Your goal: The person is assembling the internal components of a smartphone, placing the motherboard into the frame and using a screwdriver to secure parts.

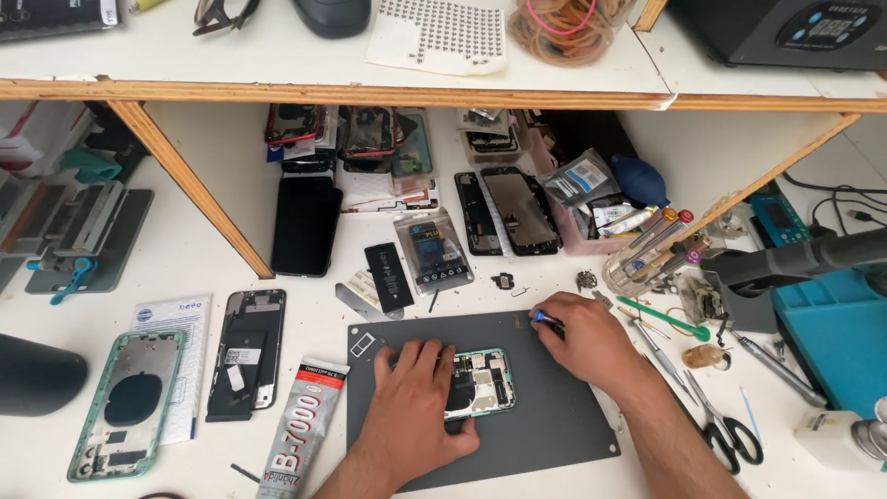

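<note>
Your left hand (416,397) lay flat on the open green phone (478,382), with the fingers spread and pressing it down. The phone sat near the middle of the dark grey mat (554,416) on the white counter (203,277), its insides facing up. Your right hand (584,340) was just to the right of the phone, near the top edge of the mat. Its fingers were pinched together on a small tool with a blue tip (545,320). The tool was too small to tell what kind it was.

To the left of the mat lay a tube of glue (300,427), tilted. Next to it was a black phone part (246,353), and farther left an empty green phone back (127,404). A black battery (388,276) lay above the mat, beside a clear bag with another battery (432,249). A black phone screen (306,225) lay face down under the shelf (370,92). Scissors (725,425) and green tweezers (663,318) were on your right, well apart from the phone.
</note>
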